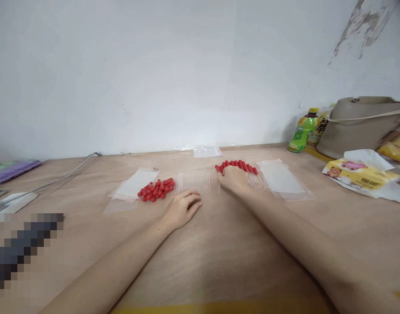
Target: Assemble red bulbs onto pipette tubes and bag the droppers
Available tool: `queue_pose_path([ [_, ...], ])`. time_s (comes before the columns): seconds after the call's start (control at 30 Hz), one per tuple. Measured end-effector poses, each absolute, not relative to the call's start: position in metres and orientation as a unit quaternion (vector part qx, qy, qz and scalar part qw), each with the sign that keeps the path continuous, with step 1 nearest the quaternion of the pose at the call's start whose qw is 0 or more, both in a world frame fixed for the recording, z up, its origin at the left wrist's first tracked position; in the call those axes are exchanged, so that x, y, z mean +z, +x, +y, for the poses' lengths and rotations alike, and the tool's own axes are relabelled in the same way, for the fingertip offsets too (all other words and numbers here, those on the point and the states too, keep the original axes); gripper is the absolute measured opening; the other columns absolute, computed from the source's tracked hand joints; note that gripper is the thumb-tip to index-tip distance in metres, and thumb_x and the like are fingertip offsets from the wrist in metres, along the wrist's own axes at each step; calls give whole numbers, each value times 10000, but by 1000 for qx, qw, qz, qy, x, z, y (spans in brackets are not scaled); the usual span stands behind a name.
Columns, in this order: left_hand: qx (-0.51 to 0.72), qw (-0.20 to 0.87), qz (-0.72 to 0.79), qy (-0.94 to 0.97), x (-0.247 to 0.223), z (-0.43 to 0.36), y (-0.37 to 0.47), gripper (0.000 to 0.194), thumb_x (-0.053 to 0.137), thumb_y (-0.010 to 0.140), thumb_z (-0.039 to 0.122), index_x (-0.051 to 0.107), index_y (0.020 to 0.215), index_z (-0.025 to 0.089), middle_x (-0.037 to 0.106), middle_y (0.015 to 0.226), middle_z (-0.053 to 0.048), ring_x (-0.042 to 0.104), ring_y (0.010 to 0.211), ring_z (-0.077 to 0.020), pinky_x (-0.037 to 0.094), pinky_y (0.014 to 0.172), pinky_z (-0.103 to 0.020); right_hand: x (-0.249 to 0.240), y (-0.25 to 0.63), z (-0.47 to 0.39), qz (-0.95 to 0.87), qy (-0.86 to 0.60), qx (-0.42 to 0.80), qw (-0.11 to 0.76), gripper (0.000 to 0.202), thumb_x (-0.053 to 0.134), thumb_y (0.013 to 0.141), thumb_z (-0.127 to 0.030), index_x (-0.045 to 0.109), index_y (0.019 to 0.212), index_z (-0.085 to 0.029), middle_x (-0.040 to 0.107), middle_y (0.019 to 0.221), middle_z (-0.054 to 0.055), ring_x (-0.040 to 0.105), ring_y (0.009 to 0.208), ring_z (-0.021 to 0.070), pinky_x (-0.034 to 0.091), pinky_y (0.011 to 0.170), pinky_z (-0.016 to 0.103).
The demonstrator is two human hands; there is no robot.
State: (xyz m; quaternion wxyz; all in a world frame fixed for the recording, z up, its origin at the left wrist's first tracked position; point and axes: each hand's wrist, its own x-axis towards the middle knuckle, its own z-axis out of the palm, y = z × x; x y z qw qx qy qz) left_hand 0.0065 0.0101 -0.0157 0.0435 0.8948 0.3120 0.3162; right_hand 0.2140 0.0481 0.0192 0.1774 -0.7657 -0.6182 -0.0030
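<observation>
Okay, two red-bulb clusters (pixel 156 190) flank one tube row (pixel 194 182); your left hand (pixel 183 210) beside it, grip loosely wide; right hand (pixel 233 178) right of it, can't tell grip.

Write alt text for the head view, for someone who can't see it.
A right hand is at a row of red-tipped tubes on a brown table; the left hand lies near bare clear tubes and piled red bulbs. Plastic bags lie either side, a green bottle far right.
</observation>
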Motion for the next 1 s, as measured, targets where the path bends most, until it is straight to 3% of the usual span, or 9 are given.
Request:
queue_pose_path([
  [0.2,316,46,311,895,-17,11,7,135,506,814,234,623,855,181,622,938,-63,598,820,-173,490,731,-316,13,202,60,-606,-779,7,159,313,431,772,-322,640,927,-149,643,870,136,602,838,247,440,655,318],
  [0.43,303,48,320,897,-16,11,7,139,504,817,236,625,851,177,619,950,-65,593,837,-178,481,747,-322,13,205,56,-615,-776,3,139,368,437,768,-411,641,922,-146,643,874,147,600,845,270,444,663,352],
  [0.8,308,40,313,897,-14,11,7,139,502,817,231,627,845,177,618,943,-68,589,849,-184,474,760,-333,15,203,49,-653,-752,10,84,202,531,708,-224,660,826,-124,655,843,164,614,802,259,434,651,333],
  [1.0,321,17,302,897,-14,9,5,140,504,815,248,628,828,185,626,885,-60,574,820,-183,455,744,-336,16,196,32,-687,-720,-34,90,238,411,770,-92,628,863,-115,645,841,170,603,814,242,396,696,334],
])
